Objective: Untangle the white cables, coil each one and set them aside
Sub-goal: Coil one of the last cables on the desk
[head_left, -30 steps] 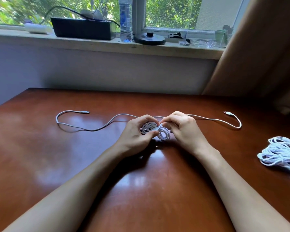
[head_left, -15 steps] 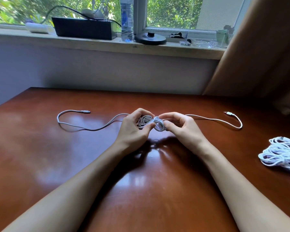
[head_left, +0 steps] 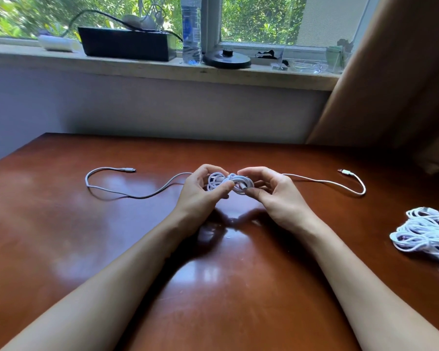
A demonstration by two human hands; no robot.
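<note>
1. two hands hold one white cable bundle (head_left: 226, 184) over the middle of the table (head_left: 61, 236); the left hand (head_left: 200, 192) curls round its left side, thumb across the loops, and the right hand (head_left: 271, 196) pinches its right side between thumb and fingertips
2. its left tail (head_left: 137, 196) and right tail (head_left: 327, 183) trail out over the table; a pile of coiled cables (head_left: 426, 231) lies well apart, near right
3. risk: the loops look loose, so a slack pinch could let them spring open and retangle
4. against a second ago, the hands have rolled open and more of the bundle shows; the tails lie as they did
</note>
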